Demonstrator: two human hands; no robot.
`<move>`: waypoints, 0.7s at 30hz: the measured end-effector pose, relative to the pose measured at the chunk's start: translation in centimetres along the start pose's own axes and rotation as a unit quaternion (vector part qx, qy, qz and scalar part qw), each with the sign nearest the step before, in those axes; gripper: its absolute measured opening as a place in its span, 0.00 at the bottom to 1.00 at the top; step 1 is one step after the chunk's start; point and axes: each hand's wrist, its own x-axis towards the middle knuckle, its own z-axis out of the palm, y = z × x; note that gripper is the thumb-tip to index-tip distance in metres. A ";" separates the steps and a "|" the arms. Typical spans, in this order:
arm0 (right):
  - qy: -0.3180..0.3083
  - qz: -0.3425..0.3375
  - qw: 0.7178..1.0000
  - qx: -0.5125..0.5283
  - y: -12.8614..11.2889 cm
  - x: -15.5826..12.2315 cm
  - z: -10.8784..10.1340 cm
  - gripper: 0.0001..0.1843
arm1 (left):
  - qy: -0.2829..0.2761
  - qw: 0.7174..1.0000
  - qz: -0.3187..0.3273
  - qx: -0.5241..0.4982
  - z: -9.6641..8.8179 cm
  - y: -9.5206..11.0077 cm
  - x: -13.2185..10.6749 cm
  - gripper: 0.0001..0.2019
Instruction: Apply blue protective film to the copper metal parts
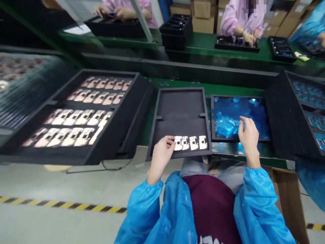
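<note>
My left hand (164, 149) is at the lower left of a black tray (181, 105) in front of me. Its thumb and fingers pinch the edge of a thin, shiny metal plate (178, 143) with a square cutout. Several similar metal plates (193, 143) lie in a row to the right of it along the tray's near side. My right hand (249, 134) hovers over a black-rimmed tray with crumpled shiny blue film (228, 123). The right thumb and index finger are a little apart, and I see nothing between them.
To the left, a stacked black tray (87, 157) holds several rows of metal plates. Another black tray stack (284, 118), with blue-looking parts, rises at right. Across the green bench (203, 42), people in pink sleeves work at trays. A cardboard box (291, 193) stands beneath the bench.
</note>
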 end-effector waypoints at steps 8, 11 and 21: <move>0.014 -0.010 0.995 0.099 -1.7 -1.2 -1.7 0.18 | -0.008 0.998 -0.030 0.057 0.1 -1.6 -0.8 0.16; 0.026 -0.019 0.988 0.148 -2.7 -2.1 -2.4 0.16 | 0.028 0.992 0.018 0.121 -0.3 -0.1 -0.2 0.15; -0.013 -0.061 0.956 0.287 -6.6 -5.1 -2.4 0.20 | -0.012 0.959 0.258 0.115 4.8 17.9 29.3 0.16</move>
